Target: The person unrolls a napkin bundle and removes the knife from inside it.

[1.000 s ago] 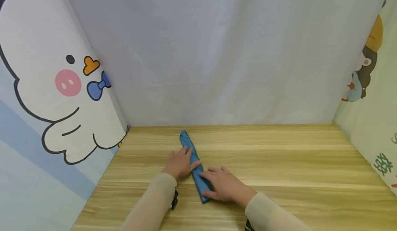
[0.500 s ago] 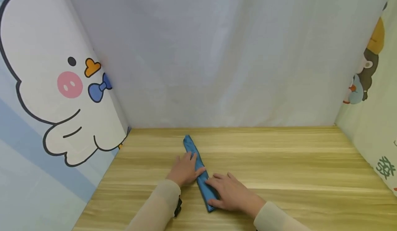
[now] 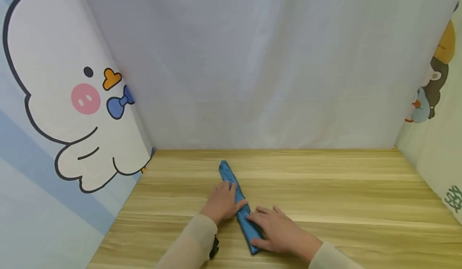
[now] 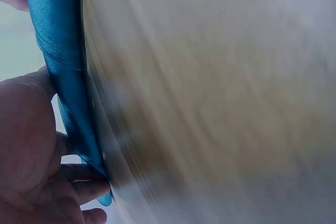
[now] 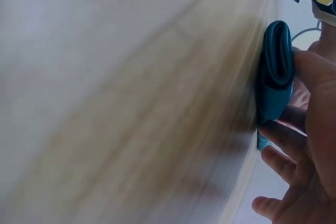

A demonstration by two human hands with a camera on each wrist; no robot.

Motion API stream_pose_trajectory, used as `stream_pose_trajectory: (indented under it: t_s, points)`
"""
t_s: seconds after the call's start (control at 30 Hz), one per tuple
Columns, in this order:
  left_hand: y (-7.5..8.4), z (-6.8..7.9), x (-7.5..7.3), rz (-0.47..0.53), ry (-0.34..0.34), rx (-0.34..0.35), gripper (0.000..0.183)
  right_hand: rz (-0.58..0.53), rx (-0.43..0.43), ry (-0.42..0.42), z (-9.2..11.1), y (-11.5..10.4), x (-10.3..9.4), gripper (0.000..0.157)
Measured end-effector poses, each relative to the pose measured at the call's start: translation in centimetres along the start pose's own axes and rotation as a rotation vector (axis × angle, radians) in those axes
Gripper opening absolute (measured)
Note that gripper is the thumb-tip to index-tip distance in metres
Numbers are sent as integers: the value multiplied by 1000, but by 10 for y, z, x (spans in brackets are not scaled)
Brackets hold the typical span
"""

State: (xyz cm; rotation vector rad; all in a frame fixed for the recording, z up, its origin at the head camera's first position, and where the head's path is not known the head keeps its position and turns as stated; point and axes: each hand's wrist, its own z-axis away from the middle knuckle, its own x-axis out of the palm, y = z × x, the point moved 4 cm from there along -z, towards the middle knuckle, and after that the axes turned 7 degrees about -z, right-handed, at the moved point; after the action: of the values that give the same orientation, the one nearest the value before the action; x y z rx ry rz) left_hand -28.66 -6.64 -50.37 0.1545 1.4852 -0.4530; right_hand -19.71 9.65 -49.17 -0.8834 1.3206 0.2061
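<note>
The blue cloth [image 3: 243, 215] looks folded, little apparently left, slanting from near the back edge of the bench [image 3: 325, 189], left hand [image 3: 221, 203] and right hand [image 3: 278, 229] resting loosely spread on it.

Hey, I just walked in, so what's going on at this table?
A person's left hand rests around the middle of a blue cloth, and the right hand touches it toward the near end. The cloth lies slantwise on a wooden table, in a long, narrow strip, with layers showing at its near end.
</note>
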Motion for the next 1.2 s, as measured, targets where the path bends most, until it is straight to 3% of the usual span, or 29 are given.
stream_pose_trajectory:
  t_s: [0.27,0.53,0.87,1.2]
  points:
    - [4,3,-1,35,5,8,80,-1,-10,-6,5,-1,-1,66]
    - [-9,13,-4,214,50,45,77,16,-34,-23,2,-2,-7,71]
    - [-14,28,-14,257,151,205,61,54,-97,-31,1,1,-15,77]
    - [-4,29,-11,256,120,232,62,71,-158,-104,-4,3,-12,74]
